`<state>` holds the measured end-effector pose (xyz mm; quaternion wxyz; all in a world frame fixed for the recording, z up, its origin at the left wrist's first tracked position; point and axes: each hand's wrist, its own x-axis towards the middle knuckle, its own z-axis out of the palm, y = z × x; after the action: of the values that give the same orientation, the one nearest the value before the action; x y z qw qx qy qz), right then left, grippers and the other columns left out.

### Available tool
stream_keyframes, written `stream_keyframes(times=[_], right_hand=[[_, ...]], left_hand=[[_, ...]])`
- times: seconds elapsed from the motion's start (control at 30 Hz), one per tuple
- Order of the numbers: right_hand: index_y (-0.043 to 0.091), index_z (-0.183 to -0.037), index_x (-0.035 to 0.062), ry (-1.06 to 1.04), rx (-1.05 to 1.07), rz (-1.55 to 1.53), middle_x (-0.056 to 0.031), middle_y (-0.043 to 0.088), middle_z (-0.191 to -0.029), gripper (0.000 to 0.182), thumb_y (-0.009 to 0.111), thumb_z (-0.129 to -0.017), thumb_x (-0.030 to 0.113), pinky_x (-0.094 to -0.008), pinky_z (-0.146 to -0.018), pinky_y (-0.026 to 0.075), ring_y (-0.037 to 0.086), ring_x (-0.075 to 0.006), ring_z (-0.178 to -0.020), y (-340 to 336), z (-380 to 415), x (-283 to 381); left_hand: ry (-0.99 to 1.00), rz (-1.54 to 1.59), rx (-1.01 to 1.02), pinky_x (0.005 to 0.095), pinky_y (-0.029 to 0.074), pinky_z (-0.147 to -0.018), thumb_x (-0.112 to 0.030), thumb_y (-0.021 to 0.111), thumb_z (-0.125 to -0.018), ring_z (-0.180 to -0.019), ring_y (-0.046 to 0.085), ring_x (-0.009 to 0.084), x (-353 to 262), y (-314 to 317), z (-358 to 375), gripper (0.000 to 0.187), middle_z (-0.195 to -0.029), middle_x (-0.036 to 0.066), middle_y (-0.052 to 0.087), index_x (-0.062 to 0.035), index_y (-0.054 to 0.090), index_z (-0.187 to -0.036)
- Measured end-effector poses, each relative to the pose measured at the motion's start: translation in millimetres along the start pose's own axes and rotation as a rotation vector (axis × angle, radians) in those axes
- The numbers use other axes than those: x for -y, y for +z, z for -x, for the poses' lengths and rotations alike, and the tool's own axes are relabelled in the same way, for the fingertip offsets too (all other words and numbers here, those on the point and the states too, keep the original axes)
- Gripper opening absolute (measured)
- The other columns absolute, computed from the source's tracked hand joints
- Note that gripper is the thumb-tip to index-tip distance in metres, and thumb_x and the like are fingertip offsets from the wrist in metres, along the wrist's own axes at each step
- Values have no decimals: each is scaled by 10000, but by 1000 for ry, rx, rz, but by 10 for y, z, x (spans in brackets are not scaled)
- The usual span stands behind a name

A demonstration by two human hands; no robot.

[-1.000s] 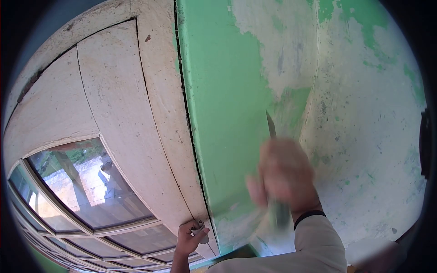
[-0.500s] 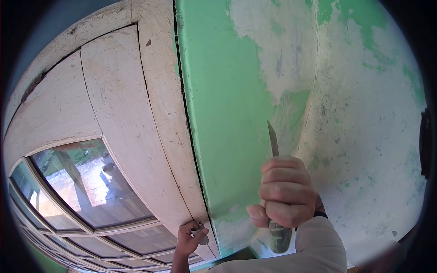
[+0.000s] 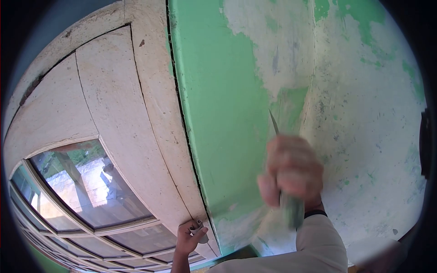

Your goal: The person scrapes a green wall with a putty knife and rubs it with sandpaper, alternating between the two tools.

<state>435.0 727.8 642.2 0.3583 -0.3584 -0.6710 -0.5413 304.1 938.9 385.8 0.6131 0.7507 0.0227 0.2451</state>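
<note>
My right hand (image 3: 293, 170), blurred by motion, is wrapped round the green handle (image 3: 292, 211) of a knife. The thin pointed blade (image 3: 274, 122) points up, with its tip at the green painted wall (image 3: 223, 118), near the edge of a pale patch where the paint is gone. At the bottom, my left hand (image 3: 189, 237) has its fingers closed round a small grey object (image 3: 200, 235) that I cannot make out, against the edge of the whitish wooden frame (image 3: 154, 91).
A window with several glass panes (image 3: 91, 182) fills the lower left and shows reflections. Bare plaster with green flecks (image 3: 364, 127) covers the right wall past a vertical corner. A dark object (image 3: 425, 143) sits at the far right edge.
My right hand and the knife have moved up a little along the wall and are now blurred. My left hand stays at the frame. The view has shifted slightly.
</note>
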Motion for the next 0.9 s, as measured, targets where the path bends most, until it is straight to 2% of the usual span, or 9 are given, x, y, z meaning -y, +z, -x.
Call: stream_keyframes(times=[0.07, 0.13, 0.17, 0.37, 0.5, 0.6, 0.67, 0.7, 0.9], right_hand=[[434, -675, 88, -60, 15, -86, 13, 435, -567, 291, 705, -624, -5, -277, -398, 362, 427, -160, -423, 11, -10, 65], [434, -699, 75, -7, 202, 74, 3, 427, -569, 288, 699, -624, -14, -275, -394, 361, 433, -157, -428, 13, -69, -33], [430, -693, 64, -8, -21, -3, -2, 415, -560, 278, 686, -636, -29, -274, -379, 342, 424, -158, -423, 149, 38, -147], [431, -670, 64, -123, 24, -136, -3, 400, -551, 274, 669, -635, -66, -273, -359, 305, 398, -144, -412, 139, -12, 48], [417, -628, 62, -34, -72, -75, -2, 395, -554, 275, 657, -604, -71, -272, -359, 305, 388, -134, -412, 174, -6, -89], [416, -640, 55, -116, 18, -140, -4, 403, -552, 286, 673, -612, -66, -275, -355, 303, 390, -141, -405, 108, -43, 56], [412, -654, 51, -63, 132, -10, -5, 405, -550, 299, 690, -635, -57, -271, -354, 301, 391, -134, -399, 78, -111, 36], [405, -644, 56, -51, -75, -73, -6, 402, -550, 316, 706, -649, -39, -266, -354, 302, 393, -131, -401, 223, -60, -170], [407, -663, 62, -171, 17, -169, -5, 399, -551, 309, 691, -654, -57, -268, -354, 300, 396, -134, -400, 133, -3, 93]], left_hand=[[5, -9, -7, 251, 387, -521, -118, 726, -767, -573, 478, 82, 18, -5, -4, 293, -595, 35, 534, -10, 494, -624], [0, -18, 2, 252, 385, -520, -118, 726, -768, -571, 477, 82, 32, -5, 9, 296, -593, 35, 533, -11, 492, -622], [-1, -13, -1, 251, 382, -518, -118, 727, -767, -568, 474, 82, 43, -5, 10, 300, -588, 33, 530, -11, 489, -620], [10, 1, -22, 250, 374, -513, -120, 730, -764, -561, 468, 82, -10, 6, -18, 312, -574, 31, 521, -12, 479, -613], [13, -18, -17, 248, 378, -516, -114, 730, -764, -562, 469, 79, -25, 6, 1, 305, -583, 33, 527, -11, 484, -617], [17, 24, -19, 248, 380, -518, -110, 729, -764, -563, 469, 78, 11, 5, 5, 291, -590, 34, 532, -9, 494, -626], [13, 12, -11, 248, 380, -518, -110, 729, -764, -562, 466, 79, -2, 3, -10, 292, -588, 33, 528, -10, 493, -626], [8, 1, -3, 249, 380, -518, -110, 730, -764, -561, 463, 79, -6, 2, 2, 293, -585, 32, 525, -10, 491, -627], [41, 10, -5, 250, 381, -515, -105, 731, -764, -565, 465, 78, 17, -7, 0, 299, -585, 28, 524, -15, 484, -622]])
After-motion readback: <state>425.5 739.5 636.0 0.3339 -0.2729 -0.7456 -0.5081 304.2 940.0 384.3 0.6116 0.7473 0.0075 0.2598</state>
